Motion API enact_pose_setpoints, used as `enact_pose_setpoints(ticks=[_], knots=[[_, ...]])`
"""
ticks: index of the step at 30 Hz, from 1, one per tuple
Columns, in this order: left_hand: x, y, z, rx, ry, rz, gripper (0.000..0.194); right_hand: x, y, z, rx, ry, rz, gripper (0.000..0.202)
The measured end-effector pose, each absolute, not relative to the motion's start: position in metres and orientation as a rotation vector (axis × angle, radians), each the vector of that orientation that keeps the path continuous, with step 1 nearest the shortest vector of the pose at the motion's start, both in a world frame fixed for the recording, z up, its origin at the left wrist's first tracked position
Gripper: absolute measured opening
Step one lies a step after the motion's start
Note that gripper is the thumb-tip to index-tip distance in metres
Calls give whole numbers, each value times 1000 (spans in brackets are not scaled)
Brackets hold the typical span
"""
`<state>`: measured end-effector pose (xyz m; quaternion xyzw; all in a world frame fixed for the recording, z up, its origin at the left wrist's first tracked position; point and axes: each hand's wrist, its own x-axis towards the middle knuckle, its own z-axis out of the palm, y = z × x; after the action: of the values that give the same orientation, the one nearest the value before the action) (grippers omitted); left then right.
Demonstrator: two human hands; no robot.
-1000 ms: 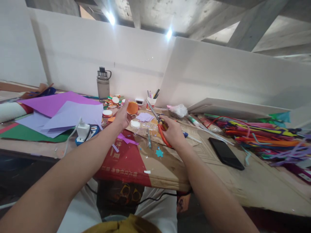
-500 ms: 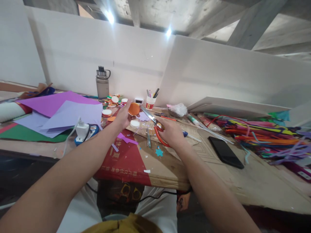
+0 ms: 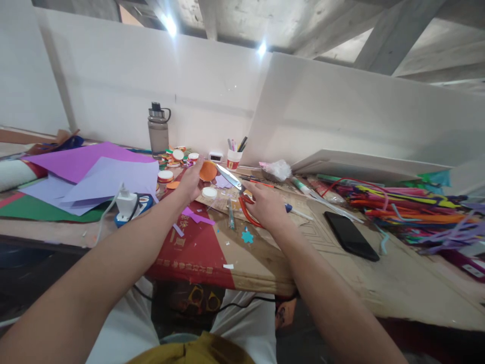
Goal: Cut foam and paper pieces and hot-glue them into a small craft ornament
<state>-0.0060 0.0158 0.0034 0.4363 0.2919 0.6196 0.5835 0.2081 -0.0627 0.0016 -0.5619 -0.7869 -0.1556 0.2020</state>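
An orange paper disc [image 3: 208,171] is gripped at its left side by my left hand [image 3: 192,183], held above the table. My right hand [image 3: 262,202] is wrapped round the red handles of a pair of scissors [image 3: 229,178]. The blades point up and left, their tips close to the disc's right edge; whether they touch it I cannot tell. Below the disc lies a white round lid [image 3: 209,192]. A teal flower-shaped cutout [image 3: 247,236] and purple paper scraps [image 3: 197,217] rest on the cardboard [image 3: 265,263] in front.
Purple paper sheets [image 3: 109,179], a power strip [image 3: 146,203] and a water bottle [image 3: 158,130] are on the left. A pen cup [image 3: 234,159] stands at the back. To the right are a phone [image 3: 350,235] and a pile of colourful pipe cleaners [image 3: 413,207].
The scissors have shifted slightly left and look more closed at the blades. The orange disc has turned a little in my left hand.
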Motion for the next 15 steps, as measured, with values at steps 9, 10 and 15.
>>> enact_pose_setpoints(ticks=[9,10,15], knots=[[-6,14,3,989,657,1403,50,206,-64,2,-1584,-2225,-447,43],[-6,13,4,979,656,1394,50,206,-64,2,-1582,-2225,-447,43],[-3,10,7,915,674,1384,50,204,-64,3,-1607,-2232,-436,43]])
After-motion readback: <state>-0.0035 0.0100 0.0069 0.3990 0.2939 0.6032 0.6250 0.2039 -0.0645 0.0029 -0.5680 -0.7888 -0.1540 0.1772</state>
